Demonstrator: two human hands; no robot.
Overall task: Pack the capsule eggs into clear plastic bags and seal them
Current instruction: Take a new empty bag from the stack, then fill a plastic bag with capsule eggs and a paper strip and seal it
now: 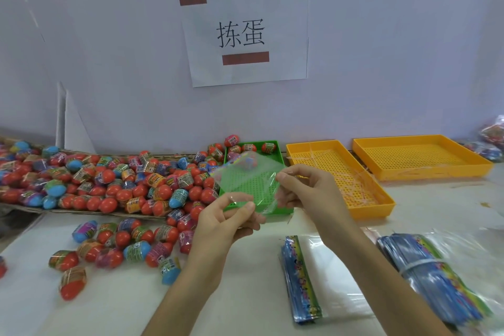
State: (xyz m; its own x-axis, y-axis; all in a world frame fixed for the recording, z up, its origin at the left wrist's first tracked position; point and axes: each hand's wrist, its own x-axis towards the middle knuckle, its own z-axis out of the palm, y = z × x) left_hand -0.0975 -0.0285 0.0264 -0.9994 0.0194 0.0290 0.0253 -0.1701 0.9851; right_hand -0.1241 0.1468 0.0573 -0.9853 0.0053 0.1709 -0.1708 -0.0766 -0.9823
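Note:
I hold one clear plastic bag up in front of the green tray. My left hand pinches its lower edge between thumb and fingers. My right hand pinches its right edge. The bag looks empty; its printed top edge points away from me. A big heap of capsule eggs, red and blue with printed wraps, lies on cardboard to the left. More loose eggs lie on the white table near my left forearm. A few eggs sit at the far end of the green tray.
Two yellow perforated trays stand to the right, with thin plastic strips in them. Stacks of flat bags with blue and green printed headers lie at the front right. A paper sign hangs on the wall behind.

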